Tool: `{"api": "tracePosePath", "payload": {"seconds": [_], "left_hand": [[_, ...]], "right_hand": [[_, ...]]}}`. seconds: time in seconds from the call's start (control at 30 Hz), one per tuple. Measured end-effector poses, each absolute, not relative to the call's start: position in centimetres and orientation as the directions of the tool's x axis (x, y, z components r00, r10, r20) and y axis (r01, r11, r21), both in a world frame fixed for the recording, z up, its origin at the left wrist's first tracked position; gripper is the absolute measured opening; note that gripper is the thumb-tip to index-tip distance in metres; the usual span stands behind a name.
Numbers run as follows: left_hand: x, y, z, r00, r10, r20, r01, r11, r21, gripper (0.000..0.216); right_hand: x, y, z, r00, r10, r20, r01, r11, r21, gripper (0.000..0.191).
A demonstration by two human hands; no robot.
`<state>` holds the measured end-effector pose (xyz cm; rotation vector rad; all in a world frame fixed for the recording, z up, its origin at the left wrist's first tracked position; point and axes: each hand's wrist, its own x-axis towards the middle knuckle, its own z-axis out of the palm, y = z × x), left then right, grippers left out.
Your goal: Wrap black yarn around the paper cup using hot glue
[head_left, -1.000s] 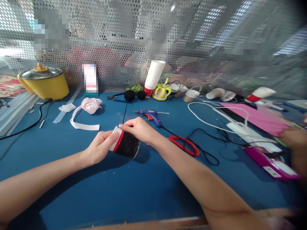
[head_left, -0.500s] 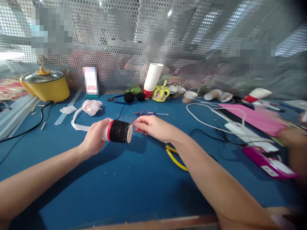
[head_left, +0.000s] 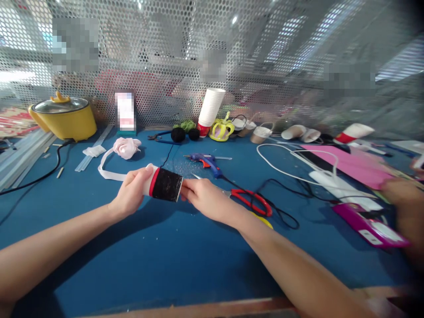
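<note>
paper cup (head_left: 162, 184) wrapped in black yarn, red band near the white rim, held sideways just above blue table (head_left: 185, 260). left hand (head_left: 130, 194) closed around rim end; right hand (head_left: 207, 201) with fingertips pinched at cup base, grip narrow. blue glue gun (head_left: 207, 159) and red scissors (head_left: 251, 198) lying just beyond right hand. yellow pot (head_left: 64, 117) far left.

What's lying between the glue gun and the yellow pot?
In the head view, a pink fabric rose with a white ribbon lies between the glue gun and yellow pot.
</note>
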<state>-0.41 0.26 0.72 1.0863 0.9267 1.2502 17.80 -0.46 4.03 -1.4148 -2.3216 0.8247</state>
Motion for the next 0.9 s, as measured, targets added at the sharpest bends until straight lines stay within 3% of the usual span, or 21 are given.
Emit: {"api": "tracePosePath", "payload": {"seconds": [0.1, 0.2, 0.27, 0.4, 0.57, 0.63, 0.73, 0.83, 0.9], "left_hand": [[-0.8, 0.4, 0.1, 0.106, 0.986, 0.132, -0.160, -0.114, 0.980, 0.035], [-1.0, 0.4, -0.2, 0.091, 0.969, 0.231, -0.087, -0.224, 0.971, 0.036], [-1.0, 0.3, -0.2, 0.105, 0.955, 0.279, -0.044, -0.276, 0.960, 0.036], [-1.1, -0.1, 0.1, 0.217, 0.904, 0.367, 0.104, -0.395, 0.913, 0.039], [-1.1, -0.4, 0.8, 0.410, 0.799, 0.440, 0.168, -0.540, 0.824, 0.038], [-1.0, -0.2, 0.9, 0.436, 0.807, 0.398, 0.163, -0.506, 0.847, 0.035], [-0.9, 0.4, 0.4, 0.407, 0.889, 0.210, 0.098, -0.271, 0.958, 0.036], [-0.7, 1.1, 0.0, 0.332, 0.942, 0.051, -0.092, -0.022, 0.995, 0.037], [-0.7, 1.5, 0.1, 0.237, 0.971, 0.037, -0.217, 0.016, 0.976, 0.033]], "right_hand": [[17.7, -0.9, 4.0, -0.506, 0.824, -0.255, 0.610, 0.133, -0.781, 0.023], [17.9, -1.2, 4.5, -0.610, 0.693, -0.383, 0.564, 0.041, -0.825, 0.021], [18.4, -1.0, 4.9, -0.604, 0.714, -0.355, 0.549, 0.050, -0.834, 0.019], [19.4, 0.2, 4.8, -0.395, 0.900, -0.184, 0.394, -0.015, -0.919, 0.021], [19.1, 0.8, 3.4, -0.366, 0.907, -0.207, 0.195, -0.143, -0.970, 0.039], [18.7, 0.7, 3.0, -0.316, 0.929, -0.190, 0.156, -0.146, -0.977, 0.035], [18.6, 0.8, 2.9, -0.275, 0.951, -0.138, 0.172, -0.093, -0.981, 0.029], [18.7, 0.7, 3.5, -0.308, 0.946, -0.097, 0.313, 0.005, -0.950, 0.024], [18.5, 0.1, 3.9, -0.269, 0.963, 0.009, 0.468, 0.139, -0.873, 0.023]]}}
